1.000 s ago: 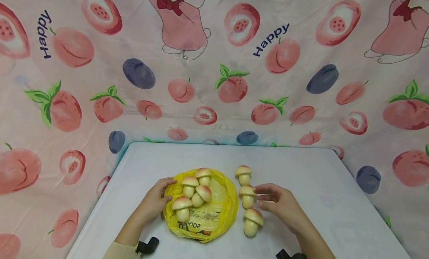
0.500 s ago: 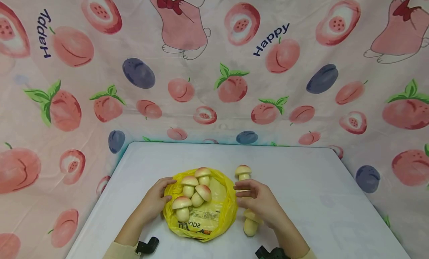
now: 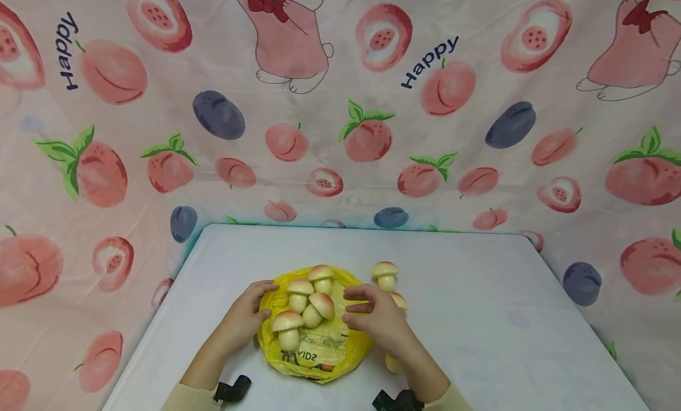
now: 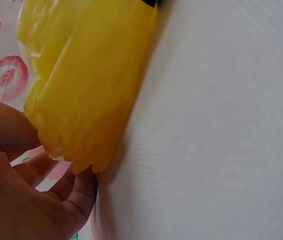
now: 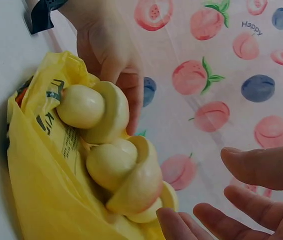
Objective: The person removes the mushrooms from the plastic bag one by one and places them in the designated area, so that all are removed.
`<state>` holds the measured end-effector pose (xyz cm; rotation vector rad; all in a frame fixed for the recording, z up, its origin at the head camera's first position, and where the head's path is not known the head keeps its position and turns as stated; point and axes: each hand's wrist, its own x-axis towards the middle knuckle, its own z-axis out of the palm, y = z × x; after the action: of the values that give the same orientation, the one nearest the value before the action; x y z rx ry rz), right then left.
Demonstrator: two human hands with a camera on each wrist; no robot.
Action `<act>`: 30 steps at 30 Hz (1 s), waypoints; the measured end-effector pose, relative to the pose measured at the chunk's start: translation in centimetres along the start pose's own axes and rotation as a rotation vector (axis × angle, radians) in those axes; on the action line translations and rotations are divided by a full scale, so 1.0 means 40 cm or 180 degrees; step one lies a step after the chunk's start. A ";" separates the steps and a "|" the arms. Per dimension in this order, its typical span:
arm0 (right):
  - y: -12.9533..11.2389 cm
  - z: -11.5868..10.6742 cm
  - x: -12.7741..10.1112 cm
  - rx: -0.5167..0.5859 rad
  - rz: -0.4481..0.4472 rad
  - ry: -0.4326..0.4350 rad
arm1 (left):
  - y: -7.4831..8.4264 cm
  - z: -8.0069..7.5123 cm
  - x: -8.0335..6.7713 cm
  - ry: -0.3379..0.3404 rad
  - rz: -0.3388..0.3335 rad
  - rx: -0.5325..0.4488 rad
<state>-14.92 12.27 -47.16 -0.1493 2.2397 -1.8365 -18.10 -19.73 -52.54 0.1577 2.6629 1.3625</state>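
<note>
Left hand [image 3: 246,316]: rests at the left rim of the yellow plastic bag [image 3: 324,352], fingers curled over the rim and pinching the film; the left wrist view shows the crumpled yellow edge held between thumb and fingers against the white table [image 3: 479,316].

Yellow plastic bag: thin, glossy, semi-translucent film, flattened and puckered into a rough round, printed with dark lettering and a small orange patch near its front edge. It lies near the front edge of the table, somewhat left of the middle.

Four toy mushrooms on the bag [image 3: 304,304]: a tight cluster toward the bag's back and left, each with a pale cream stem and a smooth domed cap that shades from cream to pinkish brown. The right wrist view shows them lying on their sides, caps touching.

Right hand [image 3: 375,316]: over the bag's right rim, fingers spread and loosely bent, pointing at the cluster; it holds nothing and its fingertips [image 5: 241,162] stand clear of the mushrooms.

Loose mushrooms on the table: one upright mushroom [image 3: 385,274] just beyond the bag's right rim; a second mushroom [image 3: 399,301] and a third mushroom [image 3: 392,363] show only in part behind the right hand and forearm.
</note>
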 end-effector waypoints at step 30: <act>0.035 0.101 0.061 -0.0390 0.0236 0.0226 | 0.001 0.000 0.004 -0.0043 -0.0040 -0.0035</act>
<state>-16.18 8.16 -49.55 -0.0222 2.3731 -1.6930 -18.26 -19.70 -52.52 0.1480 2.6405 1.3669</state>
